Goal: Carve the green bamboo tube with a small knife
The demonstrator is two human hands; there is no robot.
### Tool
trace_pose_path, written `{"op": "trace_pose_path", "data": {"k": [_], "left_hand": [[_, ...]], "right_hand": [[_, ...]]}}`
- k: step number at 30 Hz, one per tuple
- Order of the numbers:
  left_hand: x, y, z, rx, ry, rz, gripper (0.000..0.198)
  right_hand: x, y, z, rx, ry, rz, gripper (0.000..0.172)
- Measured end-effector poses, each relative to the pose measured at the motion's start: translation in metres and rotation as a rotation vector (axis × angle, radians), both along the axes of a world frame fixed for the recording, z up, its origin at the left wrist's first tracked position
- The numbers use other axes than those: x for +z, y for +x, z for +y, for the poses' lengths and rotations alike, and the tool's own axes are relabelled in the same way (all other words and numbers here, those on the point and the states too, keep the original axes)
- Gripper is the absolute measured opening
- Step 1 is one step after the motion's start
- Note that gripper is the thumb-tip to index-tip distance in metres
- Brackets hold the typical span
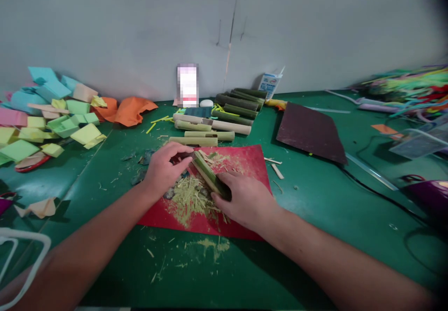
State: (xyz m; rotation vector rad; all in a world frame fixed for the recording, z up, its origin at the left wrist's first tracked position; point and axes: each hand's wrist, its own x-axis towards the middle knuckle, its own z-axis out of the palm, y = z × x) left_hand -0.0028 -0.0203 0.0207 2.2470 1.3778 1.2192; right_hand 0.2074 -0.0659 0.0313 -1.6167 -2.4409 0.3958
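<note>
I have the right hand (248,199) closed around the near end of a split-looking bamboo piece (206,170), fingers over its upper side and thumb below, so that grip is firmly pinching it. The left hand (164,168) is curled at the far end, thumb and forefinger drawn close together; I can't tell from here whether they pinch the bamboo's tip, something small, or only rest beside it.

What counts for me is the lie of that piece: its long axis slants from far left to near right, bridging the two hands. The right hand is clearly the nearer, already wrapped on it, while the piece reaches away forward and leftward from that grip toward the left fingertips.

Directly beneath, I see a heap of pale shavings (189,199) on a red sheet (254,161), with dark scraps (140,176) just past its left edge. Beyond the sheet, more bamboo lengths (199,141) lie in rows on the green surface (301,194). A dark flat board (310,133) sits off to the right, coloured paper blocks (38,124) crowd the far left, and a small carton (269,86) leans near the wall (140,31).
</note>
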Motion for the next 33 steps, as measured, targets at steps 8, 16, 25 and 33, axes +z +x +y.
{"op": "trace_pose_path", "data": {"k": [8,16,25,33], "left_hand": [[-0.008,0.001,0.006,-0.062,-0.150,0.012,0.026],[-0.010,-0.003,0.011,-0.078,0.014,0.134,0.016],[-0.010,-0.003,0.014,-0.120,0.145,0.221,0.015],[-0.006,-0.005,0.014,0.198,-0.166,-0.141,0.022]], "right_hand": [[-0.001,0.000,0.000,0.000,-0.009,-0.004,0.022],[-0.001,-0.001,0.000,0.003,0.001,0.005,0.018],[0.000,-0.001,0.000,-0.011,-0.007,0.014,0.020],[0.001,-0.001,0.000,-0.011,-0.017,0.009,0.019]]}}
